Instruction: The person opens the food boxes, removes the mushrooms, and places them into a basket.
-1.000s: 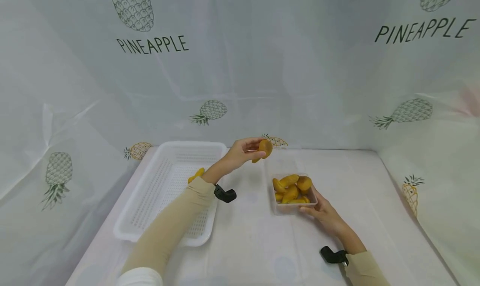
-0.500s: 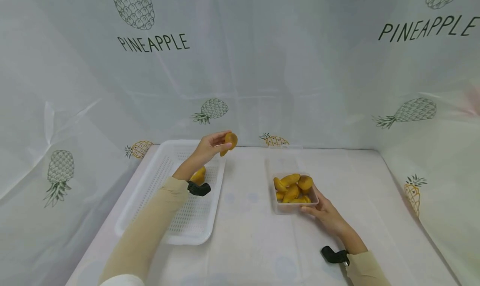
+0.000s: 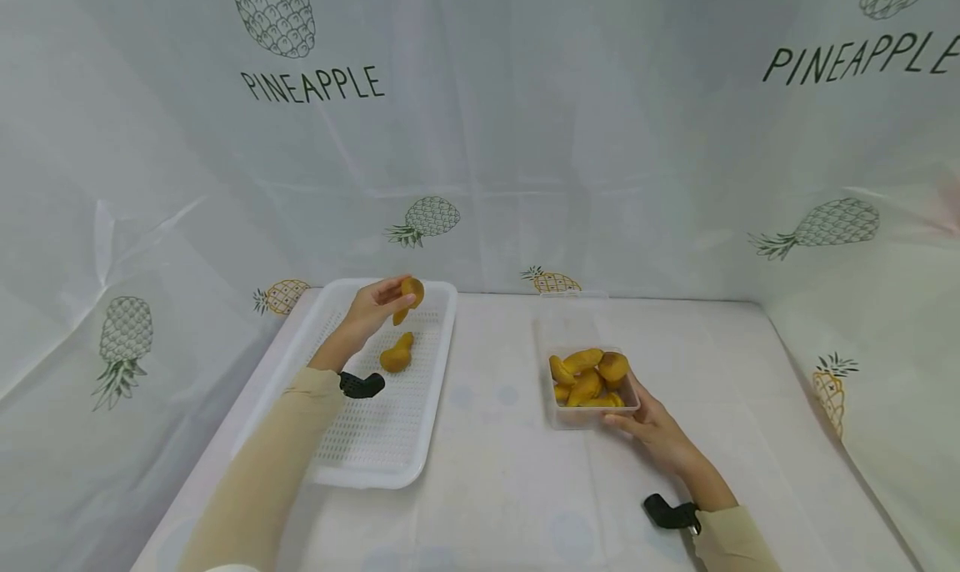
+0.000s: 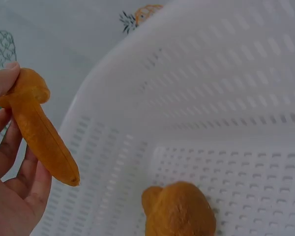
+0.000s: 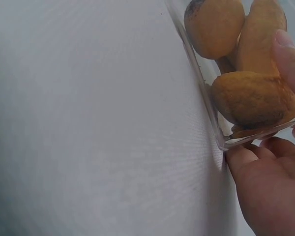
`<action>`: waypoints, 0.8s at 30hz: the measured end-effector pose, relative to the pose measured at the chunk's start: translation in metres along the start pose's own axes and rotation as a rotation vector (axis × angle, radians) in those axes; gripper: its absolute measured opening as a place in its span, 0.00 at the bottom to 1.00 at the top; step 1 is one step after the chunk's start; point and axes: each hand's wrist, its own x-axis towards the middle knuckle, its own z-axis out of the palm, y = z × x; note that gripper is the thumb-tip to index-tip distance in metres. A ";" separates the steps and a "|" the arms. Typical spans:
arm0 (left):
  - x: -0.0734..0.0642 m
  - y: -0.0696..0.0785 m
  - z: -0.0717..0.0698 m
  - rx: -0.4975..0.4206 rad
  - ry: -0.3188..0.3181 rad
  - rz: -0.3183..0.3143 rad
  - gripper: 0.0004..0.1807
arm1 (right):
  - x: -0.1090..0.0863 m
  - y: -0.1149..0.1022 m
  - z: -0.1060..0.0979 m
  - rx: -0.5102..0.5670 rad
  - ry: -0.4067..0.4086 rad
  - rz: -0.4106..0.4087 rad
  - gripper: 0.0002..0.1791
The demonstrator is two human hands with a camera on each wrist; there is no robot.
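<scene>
My left hand (image 3: 369,310) pinches an orange-yellow mushroom (image 3: 412,288) by its cap, over the far part of the white basket (image 3: 442,372). Its long stem (image 4: 46,142) hangs downward in the left wrist view. Below it another mushroom (image 3: 397,355) lies on the basket floor. On the right, my right hand (image 3: 654,434) grips the near right corner of a clear plastic box (image 3: 577,420). Several mushrooms (image 5: 253,96) fill this box, some with round caps showing. In the right wrist view a thumb is over the rim and fingers curl at the corner.
A transparent lid (image 3: 573,318) stands folded back behind the box. The white table (image 3: 510,489) ends at a hanging sheet (image 3: 600,180) printed with pineapples, which also closes off both sides. Slotted basket walls (image 4: 108,128) rise around the basket floor.
My left hand has swung left from beside the box to above the basket, carrying the mushroom, and uncovered the one lying there. The right hand still holds the box corner.
</scene>
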 end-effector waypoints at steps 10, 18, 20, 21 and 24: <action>-0.005 -0.034 -0.023 0.067 0.053 -0.057 0.34 | -0.001 -0.002 0.000 0.014 0.000 -0.001 0.53; -0.005 -0.069 -0.028 0.186 0.020 -0.105 0.34 | -0.001 -0.001 0.000 0.115 -0.025 -0.025 0.53; -0.006 -0.076 -0.030 0.212 0.011 -0.115 0.35 | -0.001 0.000 0.000 0.138 -0.038 -0.033 0.53; -0.007 -0.079 -0.030 0.216 0.009 -0.123 0.35 | -0.001 0.000 0.000 0.135 -0.039 -0.035 0.52; -0.009 -0.088 -0.032 0.218 -0.003 -0.145 0.36 | -0.001 -0.001 0.000 0.131 -0.042 -0.037 0.52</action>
